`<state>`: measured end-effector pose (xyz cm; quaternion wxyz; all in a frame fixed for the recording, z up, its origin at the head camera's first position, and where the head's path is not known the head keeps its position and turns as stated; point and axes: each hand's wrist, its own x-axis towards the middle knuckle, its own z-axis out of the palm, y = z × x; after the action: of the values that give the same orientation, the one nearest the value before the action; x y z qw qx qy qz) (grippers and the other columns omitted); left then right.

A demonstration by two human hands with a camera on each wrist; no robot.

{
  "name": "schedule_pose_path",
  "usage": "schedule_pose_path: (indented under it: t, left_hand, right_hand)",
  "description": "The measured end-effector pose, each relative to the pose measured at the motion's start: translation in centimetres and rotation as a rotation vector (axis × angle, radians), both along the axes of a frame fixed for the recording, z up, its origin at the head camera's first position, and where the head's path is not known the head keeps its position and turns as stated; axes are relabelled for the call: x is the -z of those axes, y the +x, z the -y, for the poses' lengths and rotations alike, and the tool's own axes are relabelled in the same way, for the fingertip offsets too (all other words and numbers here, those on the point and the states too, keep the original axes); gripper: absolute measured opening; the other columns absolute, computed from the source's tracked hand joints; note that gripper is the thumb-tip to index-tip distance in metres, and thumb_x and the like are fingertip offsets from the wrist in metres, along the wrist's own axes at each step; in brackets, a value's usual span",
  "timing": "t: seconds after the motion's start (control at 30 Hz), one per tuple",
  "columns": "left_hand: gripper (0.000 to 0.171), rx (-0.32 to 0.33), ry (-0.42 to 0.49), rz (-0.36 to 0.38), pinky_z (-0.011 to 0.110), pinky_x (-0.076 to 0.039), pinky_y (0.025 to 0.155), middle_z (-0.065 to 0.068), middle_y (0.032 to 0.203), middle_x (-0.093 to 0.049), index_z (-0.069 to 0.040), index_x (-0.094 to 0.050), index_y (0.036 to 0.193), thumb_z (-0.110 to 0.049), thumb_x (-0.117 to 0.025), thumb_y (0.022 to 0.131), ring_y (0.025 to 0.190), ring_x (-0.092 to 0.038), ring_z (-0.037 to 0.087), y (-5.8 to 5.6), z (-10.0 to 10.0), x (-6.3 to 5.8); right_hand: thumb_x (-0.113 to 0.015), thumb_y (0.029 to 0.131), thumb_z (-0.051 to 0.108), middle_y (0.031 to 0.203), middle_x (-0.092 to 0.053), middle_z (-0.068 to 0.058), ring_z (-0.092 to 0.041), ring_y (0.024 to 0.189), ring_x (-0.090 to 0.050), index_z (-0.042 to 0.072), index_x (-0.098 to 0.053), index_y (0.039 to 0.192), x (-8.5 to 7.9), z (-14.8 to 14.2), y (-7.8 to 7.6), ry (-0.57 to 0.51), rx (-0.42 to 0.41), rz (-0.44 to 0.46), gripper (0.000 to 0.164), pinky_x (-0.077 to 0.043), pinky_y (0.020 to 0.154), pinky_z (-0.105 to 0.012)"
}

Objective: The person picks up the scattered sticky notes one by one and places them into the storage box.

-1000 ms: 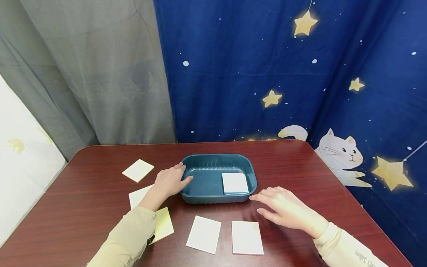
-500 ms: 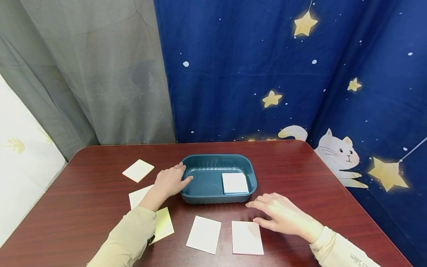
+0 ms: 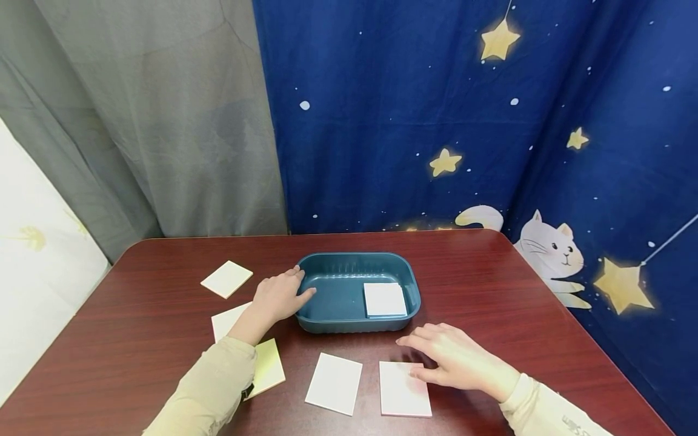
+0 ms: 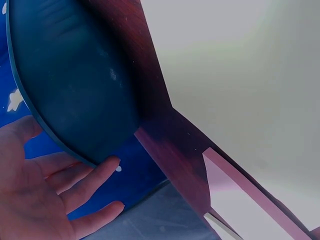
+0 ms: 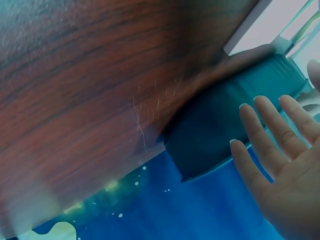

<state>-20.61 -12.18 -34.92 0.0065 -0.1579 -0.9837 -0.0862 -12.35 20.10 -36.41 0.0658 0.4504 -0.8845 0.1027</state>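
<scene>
A dark teal plastic bin [image 3: 332,326] stands at mid-table, with a white sticky-note stack [image 3: 385,300] lying inside at its right end. My left hand [image 3: 277,297] holds the bin's left end, thumb over the rim; the left wrist view shows the little finger apart from the wall. My right hand [image 3: 463,357] hovers near the front right, palm down, fingers loosely extended. Its thumb is above the top right of a white sticky-note pad [image 3: 402,396]; contact is not visible. No object shows in its palm [image 5: 300,195] in the right wrist view.
Another white pad [image 3: 334,384] lies left of the one below my right hand. A yellow pad [image 3: 268,366] and a white pad [image 3: 226,321] are partly hidden by my left arm. A cream pad [image 3: 226,279] lies at the back left of the brown table [image 3: 152,315].
My right hand has moved from beside the bin's front right corner toward me and slightly left, bringing its thumb over the white pad. My left hand and the bin have stayed still.
</scene>
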Motion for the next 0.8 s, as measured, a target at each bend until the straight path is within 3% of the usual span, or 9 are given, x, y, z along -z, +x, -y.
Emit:
schedule_pose_path:
  t: [0.8]
  left_hand:
    - [0.058,0.011,0.006,-0.008,0.05,-0.04,0.081,0.02,0.127,-0.044,0.004,-0.049,0.122,-0.041,-0.052,0.085,0.108,-0.048,0.035,0.1,0.1,0.0]
  right_hand:
    - [-0.062,0.074,0.051,0.11,-0.054,0.004,-0.011,0.1,-0.048,0.015,-0.057,0.114,2.0,0.6,0.9,0.021,-0.005,0.009,0.054,-0.043,0.078,-0.036]
